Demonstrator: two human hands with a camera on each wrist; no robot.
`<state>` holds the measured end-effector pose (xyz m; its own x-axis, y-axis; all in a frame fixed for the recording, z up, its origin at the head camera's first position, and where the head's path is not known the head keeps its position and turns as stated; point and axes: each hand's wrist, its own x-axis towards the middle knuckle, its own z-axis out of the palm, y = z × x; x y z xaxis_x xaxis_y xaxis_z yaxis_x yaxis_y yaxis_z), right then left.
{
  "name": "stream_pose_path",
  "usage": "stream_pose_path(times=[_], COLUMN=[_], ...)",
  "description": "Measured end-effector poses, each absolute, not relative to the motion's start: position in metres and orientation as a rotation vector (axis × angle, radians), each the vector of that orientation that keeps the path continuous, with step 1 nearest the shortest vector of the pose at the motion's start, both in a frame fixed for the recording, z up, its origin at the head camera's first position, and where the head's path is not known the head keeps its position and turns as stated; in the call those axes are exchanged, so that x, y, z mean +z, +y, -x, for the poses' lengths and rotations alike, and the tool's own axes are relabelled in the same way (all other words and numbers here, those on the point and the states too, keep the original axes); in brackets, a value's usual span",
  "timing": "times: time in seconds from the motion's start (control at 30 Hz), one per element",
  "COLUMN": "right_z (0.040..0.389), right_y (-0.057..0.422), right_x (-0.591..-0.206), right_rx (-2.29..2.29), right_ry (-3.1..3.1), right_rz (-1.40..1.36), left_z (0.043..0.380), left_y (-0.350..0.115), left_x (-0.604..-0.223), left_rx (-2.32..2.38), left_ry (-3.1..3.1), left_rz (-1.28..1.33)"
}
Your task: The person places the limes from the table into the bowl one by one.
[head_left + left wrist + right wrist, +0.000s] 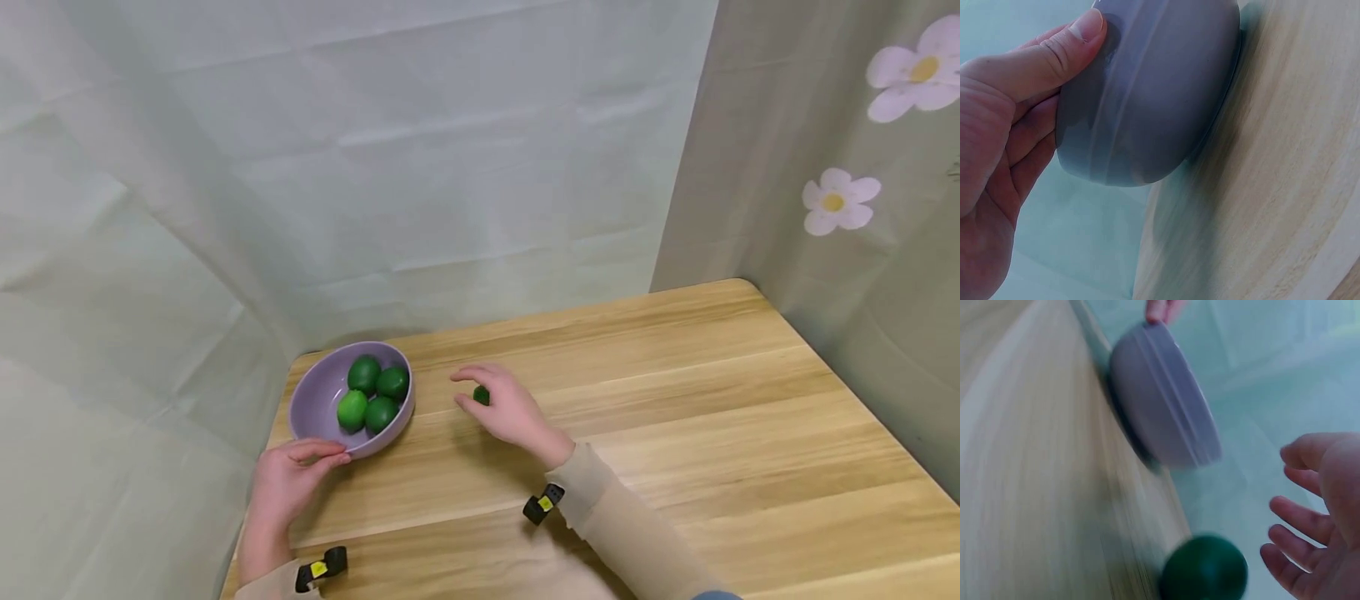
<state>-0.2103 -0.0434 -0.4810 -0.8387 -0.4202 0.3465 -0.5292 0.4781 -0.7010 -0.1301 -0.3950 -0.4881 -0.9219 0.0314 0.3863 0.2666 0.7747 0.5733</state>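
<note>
A purple bowl (315, 400) stands at the table's back left with several round green fruits, which look like limes, inside. One lime (352, 411) is brighter; the others are dark green. My left hand (288, 483) pinches the bowl's near rim, thumb (1088, 28) on the outer wall in the left wrist view. To the right of the bowl, my right hand (510, 408) hovers over the table with fingers spread and loosely bent. A single dark green lime (1204, 570) lies near those fingers, apart from them in the right wrist view; the hand partly hides it in the head view.
The wooden table (712, 417) stretches away to the right. A pale curtain (465, 167) hangs behind the back edge and along the left, and a grey curtain with printed flowers (836, 202) hangs on the right.
</note>
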Motion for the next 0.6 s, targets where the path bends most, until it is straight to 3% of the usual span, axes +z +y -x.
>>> stream_pose_path(times=[0.6], right_z=[0.217], right_y=[0.02], right_x=[-0.487], right_rx=[1.359], right_ry=[-2.713], right_rz=[-0.892], left_z=[0.133], left_y=[-0.397], left_x=[-0.493], left_rx=[-0.938], left_ry=[-2.623], left_rz=[0.208])
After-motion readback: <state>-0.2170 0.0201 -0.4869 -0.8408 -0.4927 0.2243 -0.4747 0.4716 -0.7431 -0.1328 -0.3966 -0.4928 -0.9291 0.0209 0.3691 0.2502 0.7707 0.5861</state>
